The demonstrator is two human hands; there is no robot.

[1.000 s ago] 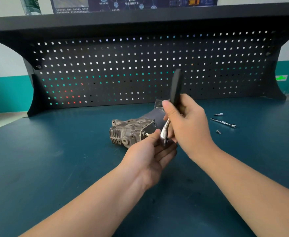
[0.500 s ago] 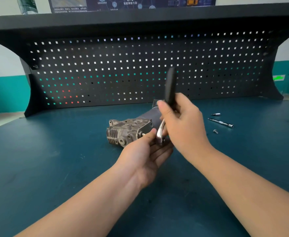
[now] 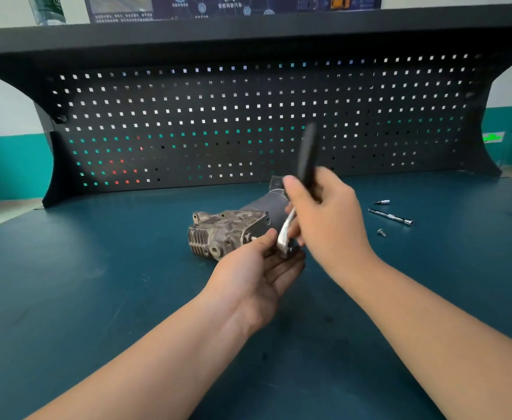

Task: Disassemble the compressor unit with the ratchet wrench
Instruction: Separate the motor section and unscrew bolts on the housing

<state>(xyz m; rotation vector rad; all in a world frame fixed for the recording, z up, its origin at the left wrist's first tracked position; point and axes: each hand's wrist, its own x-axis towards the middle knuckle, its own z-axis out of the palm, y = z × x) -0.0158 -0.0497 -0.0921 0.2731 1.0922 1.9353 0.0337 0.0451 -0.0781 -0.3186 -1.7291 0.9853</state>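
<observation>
Behind the blue surface (image 3: 97, 298) stands a black pegboard (image 3: 248, 116). Our right hand (image 3: 327, 219) wraps the wrench (image 3: 286, 234); our left hand (image 3: 260, 274) cups its head with loose fingers. At twelve o'clock lies the compressor (image 3: 227, 234). We should seat the socket squarely before swinging. Loose bits (image 3: 391, 216) wait at two o'clock.

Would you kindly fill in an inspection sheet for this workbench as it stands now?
Surface: blue benchtop, a few scuffs.
Job's things: compressor unit lying on its side; ratchet wrench upright, blurred.
Clutter: extension bar, small bit, loose screw lying right of the compressor unit.
Hands: right hand grips the wrench handle; left hand, fingers straight, touches the wrench head.
Cables: nothing seen.
Surroundings: black pegboard, bottle on the shelf above.
</observation>
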